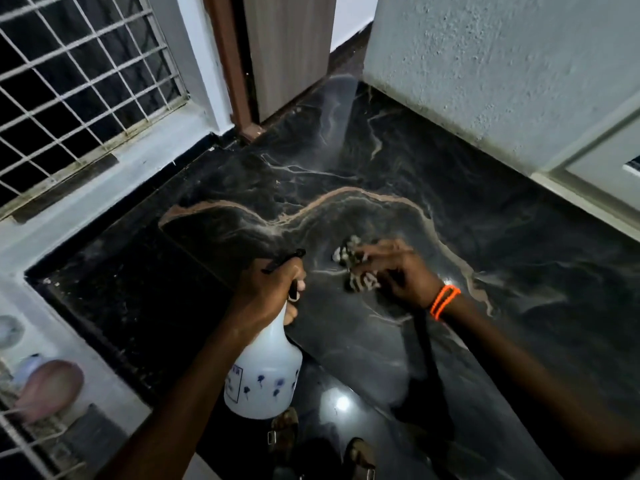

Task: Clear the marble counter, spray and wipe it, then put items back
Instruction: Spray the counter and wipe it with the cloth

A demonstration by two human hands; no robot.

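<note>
White spray bottle [265, 368], label unreadable, in left hand [266, 296] grip; right hand [398, 271] grip clamps cloth [356, 268].

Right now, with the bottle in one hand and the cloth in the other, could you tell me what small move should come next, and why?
Probably sweep the cloth under the right hand outward across the marble counter. The counter looks bare, the left hand already grips the spray bottle by its trigger, and the cloth rests on the stone.
</note>
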